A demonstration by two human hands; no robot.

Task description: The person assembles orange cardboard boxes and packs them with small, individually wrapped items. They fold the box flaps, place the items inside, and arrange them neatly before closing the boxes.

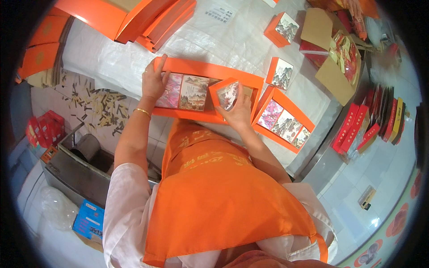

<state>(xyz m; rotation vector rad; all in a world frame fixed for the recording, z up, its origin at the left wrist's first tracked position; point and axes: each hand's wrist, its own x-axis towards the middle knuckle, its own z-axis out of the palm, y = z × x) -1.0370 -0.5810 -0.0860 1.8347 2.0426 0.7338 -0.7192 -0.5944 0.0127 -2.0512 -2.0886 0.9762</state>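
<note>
My left hand [155,82] grips the left end of a long orange gift box [207,66], its fingers over the rim. Inside that box lie a pink-patterned small box [170,90] and a landscape-printed small box [193,93], side by side. With my right hand [238,109] I hold another small orange box with a printed landscape top [228,96], tilted over the right part of the long box. Touching or close to the long box's right end is a second orange gift box [303,124] with several small printed boxes in it.
Two loose small boxes [282,73] [284,29] sit beyond, on the white table cover [214,43]. Orange box parts [167,25] are stacked at the upper left. An open cardboard carton [330,60] with packets stands at the right. A metal-sided machine [83,177] is at lower left.
</note>
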